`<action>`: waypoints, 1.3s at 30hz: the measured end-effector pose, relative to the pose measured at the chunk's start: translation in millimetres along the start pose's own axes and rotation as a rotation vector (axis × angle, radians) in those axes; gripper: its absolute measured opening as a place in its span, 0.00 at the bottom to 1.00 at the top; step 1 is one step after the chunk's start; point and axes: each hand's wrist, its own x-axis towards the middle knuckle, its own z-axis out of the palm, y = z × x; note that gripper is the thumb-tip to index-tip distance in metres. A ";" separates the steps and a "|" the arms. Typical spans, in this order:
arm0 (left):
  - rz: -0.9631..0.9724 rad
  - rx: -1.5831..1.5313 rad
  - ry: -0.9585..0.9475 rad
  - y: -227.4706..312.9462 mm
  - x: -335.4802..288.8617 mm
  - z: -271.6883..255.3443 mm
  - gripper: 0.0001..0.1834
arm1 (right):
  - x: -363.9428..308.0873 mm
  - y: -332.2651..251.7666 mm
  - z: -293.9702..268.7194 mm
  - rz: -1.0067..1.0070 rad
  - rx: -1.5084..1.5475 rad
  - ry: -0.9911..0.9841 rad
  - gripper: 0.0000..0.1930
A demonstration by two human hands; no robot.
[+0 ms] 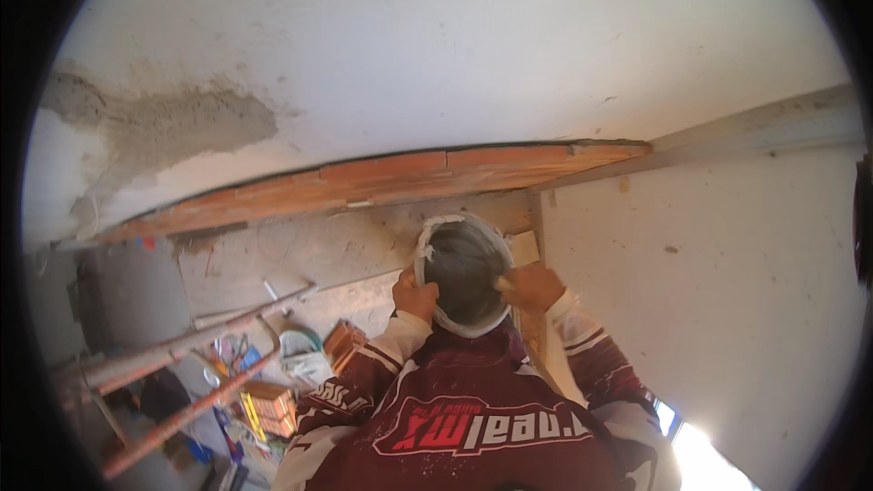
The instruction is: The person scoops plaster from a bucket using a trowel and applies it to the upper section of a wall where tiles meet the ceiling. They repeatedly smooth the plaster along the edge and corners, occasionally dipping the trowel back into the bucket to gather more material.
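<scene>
A round bucket (498, 235) with a whitish, crusted rim is held close in front of my chest. Grey, wet-looking mortar (464, 277) coats its inside. My left hand (416, 296) grips the left side of the rim, thumb toward the inside. At the right side of the rim, my right hand (535, 289) is closed around something with a short, pale end, perhaps a handle; the rest of it is hidden or blurred against the bucket.
A row of orange bricks (386, 169) runs along the pale wall ahead, with a grey patch (195, 123) at left. Another wall (700, 255) stands close on my right. Below left are a rusty metal frame (195, 409), loose bricks (346, 345) and a pale container (305, 359).
</scene>
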 end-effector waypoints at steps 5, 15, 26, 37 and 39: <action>-0.055 0.026 0.074 -16.2 -47.4 -5.9 0.28 | -3.7 -22.4 48.0 -0.101 0.131 -0.077 0.18; -0.068 -0.004 0.243 -71.5 -92.2 -42.8 0.26 | 18.8 -38.2 60.1 -0.250 0.091 -0.214 0.24; 0.177 0.211 0.257 -80.3 -87.2 -101.0 0.17 | 118.7 -145.9 61.7 -0.838 0.012 0.064 0.17; -0.196 0.845 0.051 -222.6 -16.5 -224.8 0.57 | 145.1 -139.9 235.0 -0.699 -0.289 -0.267 0.06; -0.311 0.883 0.131 -235.3 -13.6 -255.5 0.54 | 169.6 -141.5 287.9 -0.673 -0.365 -0.233 0.06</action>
